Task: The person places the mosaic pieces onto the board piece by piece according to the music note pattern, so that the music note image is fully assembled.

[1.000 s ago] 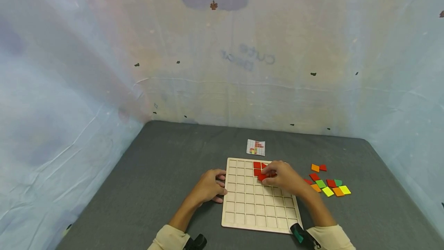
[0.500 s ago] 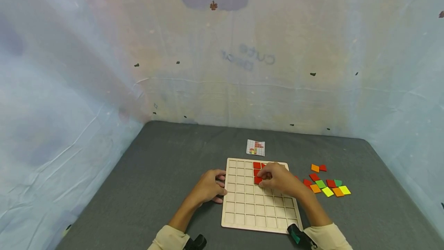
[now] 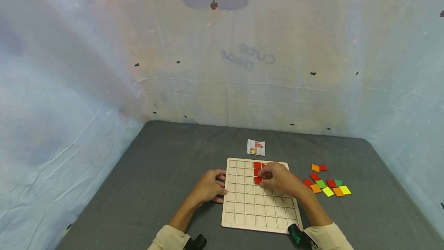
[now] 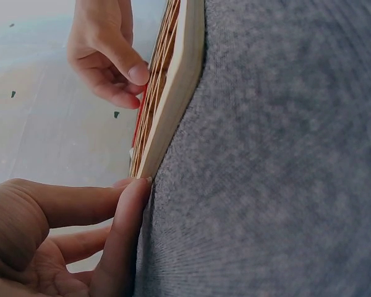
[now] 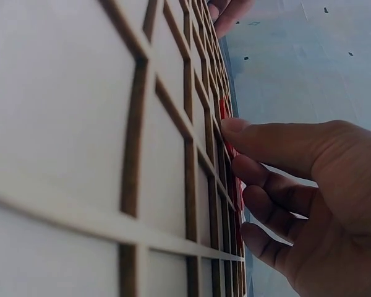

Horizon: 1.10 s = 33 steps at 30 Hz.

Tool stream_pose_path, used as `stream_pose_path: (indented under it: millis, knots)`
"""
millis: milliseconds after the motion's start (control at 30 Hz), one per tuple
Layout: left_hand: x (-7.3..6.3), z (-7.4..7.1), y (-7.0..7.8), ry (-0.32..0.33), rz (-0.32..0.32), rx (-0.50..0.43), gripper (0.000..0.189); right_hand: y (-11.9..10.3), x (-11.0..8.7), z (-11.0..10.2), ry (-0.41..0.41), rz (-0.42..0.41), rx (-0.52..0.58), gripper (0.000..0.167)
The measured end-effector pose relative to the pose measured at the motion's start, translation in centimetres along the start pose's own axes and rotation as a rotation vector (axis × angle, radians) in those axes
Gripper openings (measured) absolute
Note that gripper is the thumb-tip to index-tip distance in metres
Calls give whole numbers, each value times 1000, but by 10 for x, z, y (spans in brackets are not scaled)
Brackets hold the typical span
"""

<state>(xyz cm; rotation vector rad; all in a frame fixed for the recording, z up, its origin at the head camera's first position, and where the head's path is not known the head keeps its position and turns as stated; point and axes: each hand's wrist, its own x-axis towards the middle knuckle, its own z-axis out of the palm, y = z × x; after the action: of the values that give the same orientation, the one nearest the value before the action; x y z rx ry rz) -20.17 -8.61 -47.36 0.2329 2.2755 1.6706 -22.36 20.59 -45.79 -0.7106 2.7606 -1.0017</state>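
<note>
A wooden grid board (image 3: pixel 244 198) lies on the grey table. Red square tiles (image 3: pixel 258 180) fill several cells of one column toward its far side, with a red piece (image 3: pixel 263 164) beside the topmost. My left hand (image 3: pixel 207 186) touches the board's left edge, its finger and thumb tips apart along that edge. Over the red tiles is my right hand (image 3: pixel 279 179), thumb and fingertips touching the red pieces (image 5: pixel 225 120) in the right wrist view. Its thumb and fingers stand apart with a slight bend. The cells under this hand are hidden in the head view.
Loose tiles lie right of the board: red (image 3: pixel 331 183), orange (image 3: pixel 315 168), yellow (image 3: pixel 327 191), light green (image 3: pixel 320 184) and dark green (image 3: pixel 338 183). A small printed card (image 3: pixel 256 147) with a coloured grid picture lies beyond the board. A cloth sheet (image 3: pixel 222 99) hangs behind the table.
My right hand has shifted slightly left. The red tile that sat askew under its fingers now lies straight in the column. My left hand and the board have stayed put.
</note>
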Motion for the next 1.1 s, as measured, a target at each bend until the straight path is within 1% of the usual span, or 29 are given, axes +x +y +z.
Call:
stream_pose_path:
  millis: [167,300,433,567,800,1100]
  knots:
    - [0,0,0,2,4,2,67,-2,1,0,-14,8,13,17]
    - [0,0,1,0,8,2,67,0,1,-2,-17,0,49,19]
    - [0,0,1,-3,11,0,67,5,-2,-4,7,-1,69,20]
    - [-1,0,0,-2,6,1,67,11,-7,-9,49,26,36,22]
    - [-1,1,0,-4,19,-2,67,18,-21,-25,78,105,-8,22]
    - [0,2,0,-2,15,1,67,43,-42,-42,110,116,10,26]
